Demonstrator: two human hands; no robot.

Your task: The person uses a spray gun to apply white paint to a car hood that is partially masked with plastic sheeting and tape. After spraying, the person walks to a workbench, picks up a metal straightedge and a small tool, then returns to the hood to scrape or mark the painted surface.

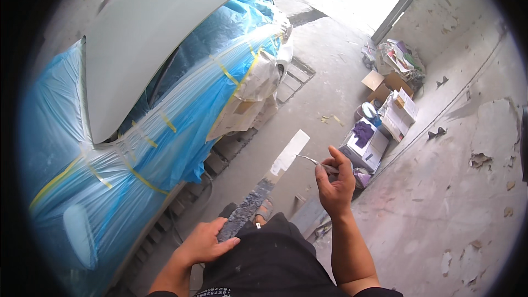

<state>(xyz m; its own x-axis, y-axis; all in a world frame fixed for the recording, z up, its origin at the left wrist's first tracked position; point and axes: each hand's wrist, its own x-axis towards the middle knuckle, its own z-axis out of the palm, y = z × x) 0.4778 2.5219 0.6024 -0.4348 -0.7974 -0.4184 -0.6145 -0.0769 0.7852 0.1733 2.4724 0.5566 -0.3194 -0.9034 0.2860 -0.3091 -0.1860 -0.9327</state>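
A car fills the left side, wrapped in blue and clear film crossed by yellow tape. A pale mirror-shaped bulge shows at the lower left, and a smooth grey-white panel slants over the film. Brown paper covers part of the car's end.

The left hand clasps the near end of a board, thumb along one edge and fingers along the other. The board slants up and away in front of the person, between the two hands; its near part is crusted dark grey, its far part white. Below it are a sandalled foot and a black shirt, whose hem bears small white printing.

Next comes a thin tool, its curved pale tip right by the board's white edge; whether they touch, I cannot tell. The right hand pinches its handle between thumb and fingers, the index finger raised; the other fingers are mostly hidden.

Beyond, by the wall, stand a white box with a purple cloth on it, a can, a cardboard box and a heap of waste. Any lettering on these is too small to read.
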